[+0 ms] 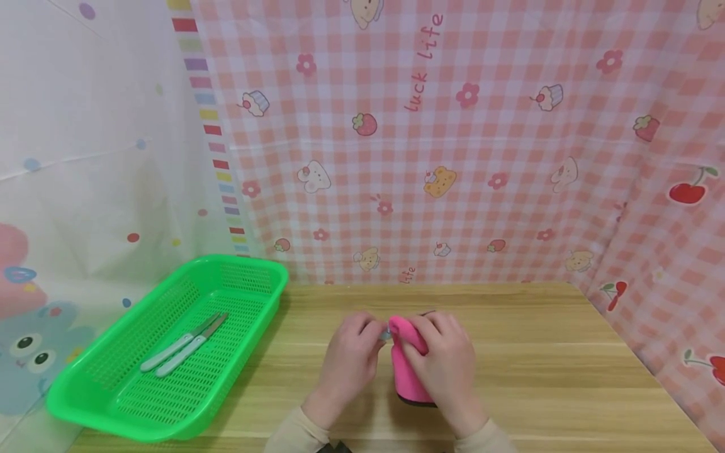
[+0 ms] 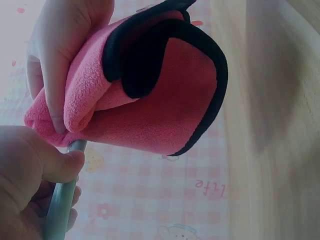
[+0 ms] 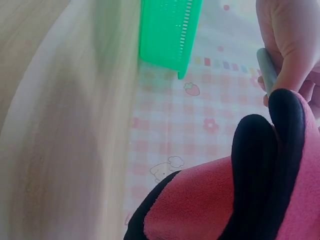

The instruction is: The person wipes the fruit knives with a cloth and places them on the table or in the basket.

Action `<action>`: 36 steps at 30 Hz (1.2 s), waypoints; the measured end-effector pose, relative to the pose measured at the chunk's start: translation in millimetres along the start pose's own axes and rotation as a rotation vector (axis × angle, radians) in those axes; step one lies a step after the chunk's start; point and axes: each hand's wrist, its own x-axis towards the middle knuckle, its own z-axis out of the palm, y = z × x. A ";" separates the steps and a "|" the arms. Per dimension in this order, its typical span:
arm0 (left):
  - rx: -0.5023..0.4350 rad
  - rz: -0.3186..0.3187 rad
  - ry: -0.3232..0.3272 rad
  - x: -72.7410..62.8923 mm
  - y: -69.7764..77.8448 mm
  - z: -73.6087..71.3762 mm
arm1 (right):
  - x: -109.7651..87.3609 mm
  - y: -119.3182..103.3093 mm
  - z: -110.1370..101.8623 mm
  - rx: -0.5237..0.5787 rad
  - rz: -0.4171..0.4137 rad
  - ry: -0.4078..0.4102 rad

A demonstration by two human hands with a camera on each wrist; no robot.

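Note:
My left hand (image 1: pixel 352 352) grips the pale green handle (image 2: pixel 62 200) of a utensil, thumb along its side. The handle looks like those of the knives in the basket. Its other end is hidden in a pink cloth (image 2: pixel 165 105) with black edging. My right hand (image 1: pixel 447 358) pinches this cloth, folded over around the utensil's end, with its thumb and fingers. In the head view the cloth hangs down in front of the right palm, above the wooden table (image 1: pixel 544 371). From the right wrist the black edges and part of the left hand (image 3: pixel 292 45) show.
A green perforated basket (image 1: pixel 249 362) stands at the left of the table. Two knives (image 1: pixel 187 352) with pale handles lie side by side in it. Pink checked curtains (image 1: pixel 340 157) hang behind and at the right, a white patterned one at the left.

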 end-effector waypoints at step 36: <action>0.025 0.012 0.018 -1.3 -1.1 2.3 | 3.1 29.7 -8.0 -0.087 0.125 0.070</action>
